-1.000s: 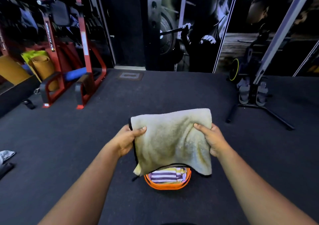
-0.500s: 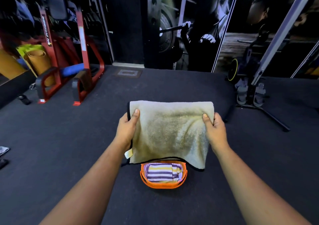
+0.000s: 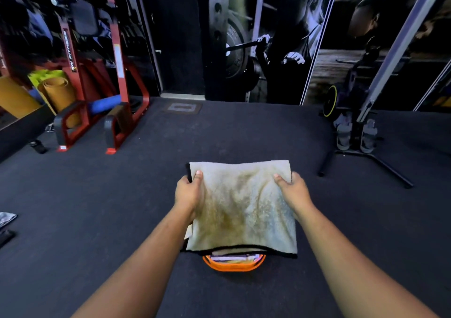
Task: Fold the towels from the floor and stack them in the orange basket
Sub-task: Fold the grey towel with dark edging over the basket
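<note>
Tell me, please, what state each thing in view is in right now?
Beige towel: folded, held above the basket.
Left hand: grips the towel's left edge.
Right hand: grips its right edge.
Orange basket: on the floor, partly filled.
Striped towel: folded, inside the basket.

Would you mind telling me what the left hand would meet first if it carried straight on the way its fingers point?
The left hand points away from the person, along the towel it grips. Beyond that, probably only bare floor; depth is hard to judge.
</note>
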Action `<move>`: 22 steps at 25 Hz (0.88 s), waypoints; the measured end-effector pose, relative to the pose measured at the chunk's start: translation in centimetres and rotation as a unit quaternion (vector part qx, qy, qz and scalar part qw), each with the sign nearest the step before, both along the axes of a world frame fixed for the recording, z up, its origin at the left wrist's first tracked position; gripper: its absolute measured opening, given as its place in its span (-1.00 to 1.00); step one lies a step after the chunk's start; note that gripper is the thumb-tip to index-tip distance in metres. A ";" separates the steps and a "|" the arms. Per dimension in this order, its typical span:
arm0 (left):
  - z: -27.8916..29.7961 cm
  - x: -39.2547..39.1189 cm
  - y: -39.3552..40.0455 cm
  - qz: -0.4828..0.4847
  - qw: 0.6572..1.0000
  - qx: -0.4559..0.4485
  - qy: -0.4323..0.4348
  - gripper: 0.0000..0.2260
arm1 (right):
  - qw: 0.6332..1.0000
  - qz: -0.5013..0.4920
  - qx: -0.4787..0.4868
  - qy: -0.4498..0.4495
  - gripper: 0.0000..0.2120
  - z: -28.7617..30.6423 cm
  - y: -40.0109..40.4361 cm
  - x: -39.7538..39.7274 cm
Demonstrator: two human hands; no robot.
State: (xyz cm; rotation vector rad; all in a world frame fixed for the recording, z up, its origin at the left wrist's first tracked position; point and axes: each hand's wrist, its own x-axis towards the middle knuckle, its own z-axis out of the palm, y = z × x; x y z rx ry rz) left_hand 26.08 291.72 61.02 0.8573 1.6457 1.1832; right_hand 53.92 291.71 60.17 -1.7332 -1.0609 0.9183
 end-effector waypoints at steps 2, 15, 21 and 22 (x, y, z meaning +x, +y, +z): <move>-0.6 0.8 -1.4 0.002 0.999 0.028 0.036 -0.67 | 0.998 -0.003 0.040 -0.053 -0.73 0.2 -1.3 -1.2; 1.0 6.8 -2.5 0.056 0.977 0.068 -0.195 -0.58 | 0.841 0.360 0.283 -0.288 -0.47 -3.2 -6.8 -8.3; 0.7 6.7 -0.1 0.128 0.933 0.073 -0.327 -0.62 | 0.969 0.239 0.050 0.035 -0.34 -7.7 -9.7 -6.9; 0.8 7.1 -0.2 0.121 0.929 0.080 -0.340 -0.62 | 0.975 0.206 -0.009 0.077 -0.20 -8.5 -9.4 -6.3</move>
